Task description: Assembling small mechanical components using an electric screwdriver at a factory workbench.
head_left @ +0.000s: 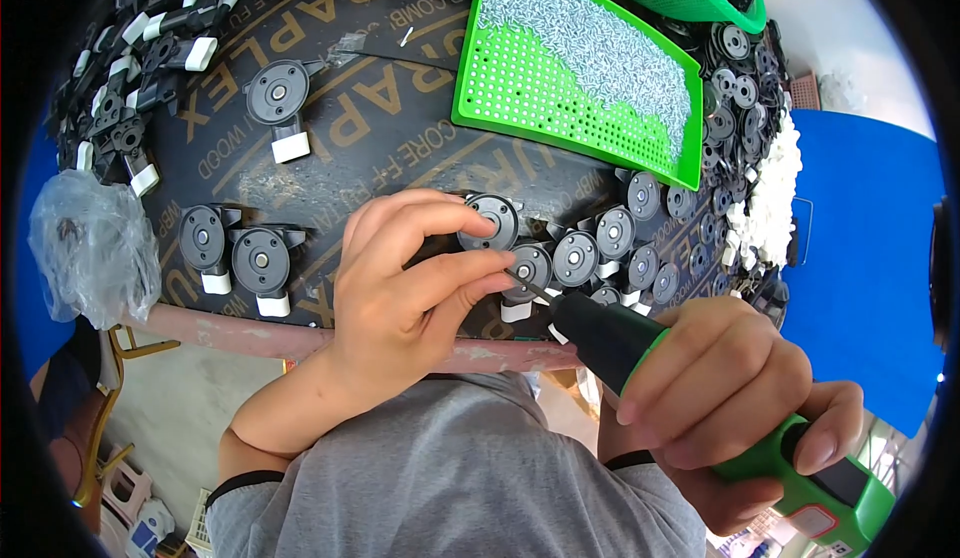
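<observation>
Closest in, your right hand (735, 398) is wrapping tight around a green and black electric screwdriver (700, 398), fingers fully closed on its body, and its thin bit is angling up and left. That tip is meeting the centre of a round dark grey plastic part (530, 271) right at the table's near edge. Your left hand (410, 288) is sitting just left of it, fingers curled over, forefinger and thumb pinching and steadying that same part where the bit touches; whether a screw sits under the tip is too small to tell. Beside it, more grey discs (610, 248) are lining up to the right, and two finished ones with white clips (235, 258) are resting well to the left. Further back, a green perforated tray (520, 83) is holding a heap of small silver screws (600, 38) on the dark board (400, 148).
</observation>
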`<action>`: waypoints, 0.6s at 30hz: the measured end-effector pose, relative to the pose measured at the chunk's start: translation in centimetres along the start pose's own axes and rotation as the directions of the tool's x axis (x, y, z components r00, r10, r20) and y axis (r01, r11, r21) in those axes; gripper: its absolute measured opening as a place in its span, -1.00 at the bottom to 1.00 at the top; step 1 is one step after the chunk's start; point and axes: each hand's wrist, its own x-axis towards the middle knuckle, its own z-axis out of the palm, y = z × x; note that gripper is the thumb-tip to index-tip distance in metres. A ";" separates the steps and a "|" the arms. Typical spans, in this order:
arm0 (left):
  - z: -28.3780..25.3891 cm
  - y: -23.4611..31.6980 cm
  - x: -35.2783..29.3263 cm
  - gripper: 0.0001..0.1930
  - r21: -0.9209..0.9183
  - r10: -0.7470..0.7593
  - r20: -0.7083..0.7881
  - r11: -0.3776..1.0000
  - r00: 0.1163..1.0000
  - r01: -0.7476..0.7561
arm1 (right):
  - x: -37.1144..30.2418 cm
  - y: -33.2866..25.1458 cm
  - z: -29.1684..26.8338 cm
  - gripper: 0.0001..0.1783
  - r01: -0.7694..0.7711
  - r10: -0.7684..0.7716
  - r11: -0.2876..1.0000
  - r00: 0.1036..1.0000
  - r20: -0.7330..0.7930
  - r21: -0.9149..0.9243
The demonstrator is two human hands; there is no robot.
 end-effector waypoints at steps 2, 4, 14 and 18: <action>-0.1 0.0 0.0 -0.77 -0.004 0.003 0.008 1.000 1.000 -0.003 | 0.1 -0.1 0.0 -0.59 0.007 -0.007 1.000 1.000 -0.003 0.014; -0.1 -0.1 0.0 -0.78 -0.006 0.005 0.014 1.000 1.000 -0.005 | 0.1 -0.2 0.0 -0.60 0.016 -0.014 0.998 0.999 -0.035 0.053; -0.3 -0.3 0.1 -0.80 -0.133 -0.028 0.022 0.991 0.999 0.031 | -0.1 -0.2 0.6 -0.64 0.020 -0.012 0.998 0.992 -0.129 0.060; -0.2 -0.1 0.1 -0.84 -0.158 -0.047 0.020 0.986 0.999 0.050 | -0.3 -0.3 0.9 -0.64 0.052 -0.045 0.998 0.987 -0.156 0.037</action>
